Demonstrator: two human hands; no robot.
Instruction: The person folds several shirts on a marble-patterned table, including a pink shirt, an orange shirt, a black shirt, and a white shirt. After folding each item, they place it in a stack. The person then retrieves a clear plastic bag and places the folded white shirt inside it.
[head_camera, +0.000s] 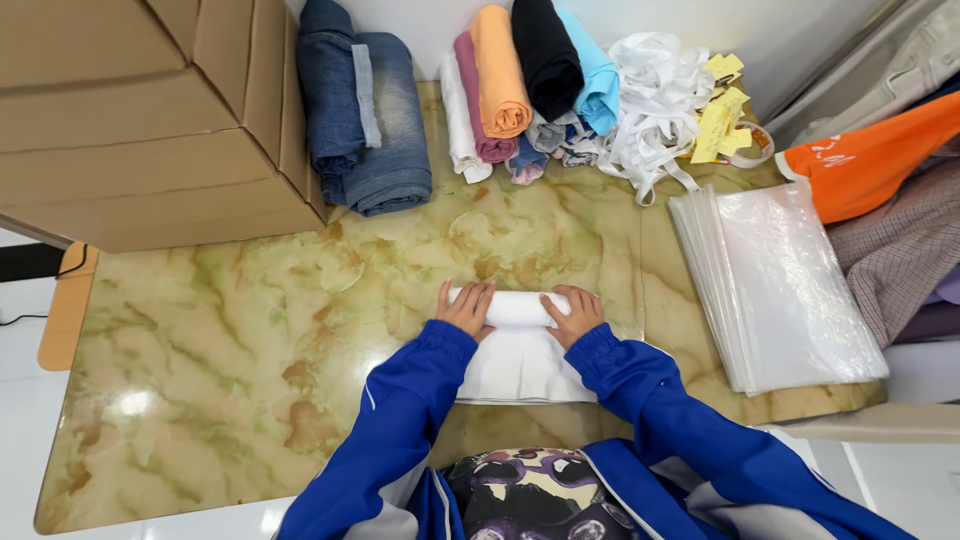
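A white cloth (520, 362) lies on the marbled table (250, 330) in front of me, its far end wound into a roll (515, 307). My left hand (467, 308) rests on the roll's left end, fingers curled over it. On the right end lies my right hand (572, 314), gripping the same way. The flat part of the cloth stretches back toward my body between my blue sleeves.
At the far edge lie rolled jeans (365, 110), several coloured cloth rolls (520, 75), a heap of white straps (655, 95) and yellow tags (722, 115). A cardboard box (150, 110) stands far left. Clear plastic bags (780, 285) are stacked right, beside clothes (885, 160).
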